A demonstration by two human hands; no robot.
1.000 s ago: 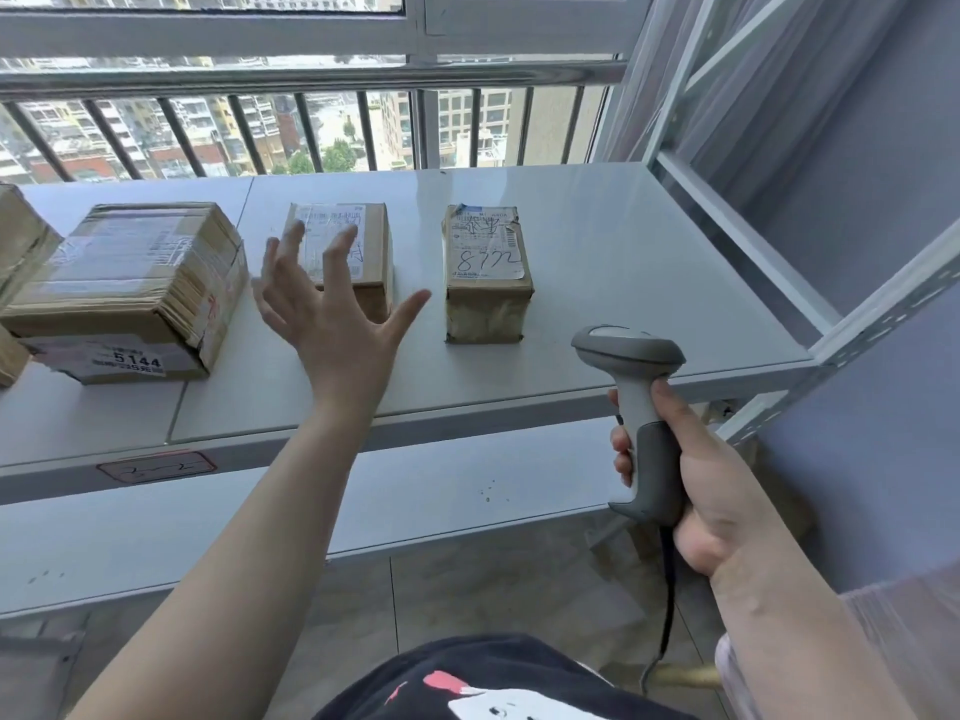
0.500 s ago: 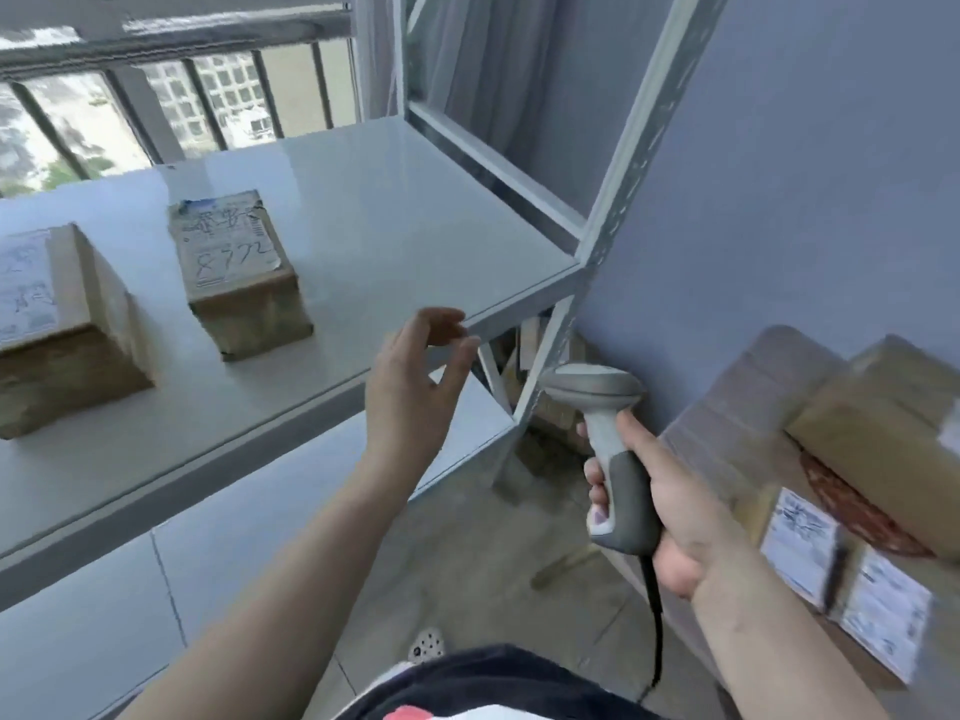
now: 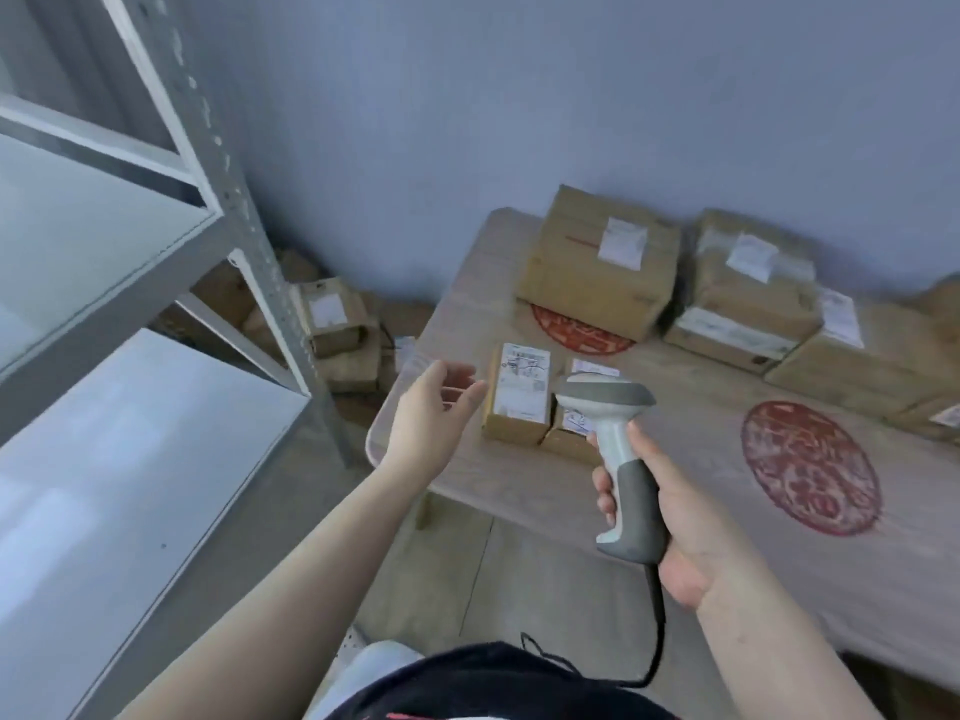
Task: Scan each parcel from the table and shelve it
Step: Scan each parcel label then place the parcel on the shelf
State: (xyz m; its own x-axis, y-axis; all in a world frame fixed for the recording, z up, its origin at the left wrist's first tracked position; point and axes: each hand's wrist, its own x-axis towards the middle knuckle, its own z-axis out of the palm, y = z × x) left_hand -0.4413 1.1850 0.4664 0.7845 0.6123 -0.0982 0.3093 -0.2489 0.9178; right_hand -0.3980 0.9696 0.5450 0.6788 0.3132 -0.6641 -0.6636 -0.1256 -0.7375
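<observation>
Parcels wait on the table (image 3: 691,462), and I take the small labelled parcel (image 3: 519,394) as my marker. Left of it stands the shelf rack (image 3: 244,215). My left hand (image 3: 431,413) hovers just beside the parcel, fingers loosely spread, holding nothing. Right of it, my right hand (image 3: 670,517) grips the scanner (image 3: 618,449) firmly. Risk: a neighbouring parcel (image 3: 571,439) touches it, so I could scan the wrong label.

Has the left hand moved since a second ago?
Yes. The left hand has left the shelf, where it hovered over shelved parcels, and now reaches toward the small labelled parcel on the table.
</observation>
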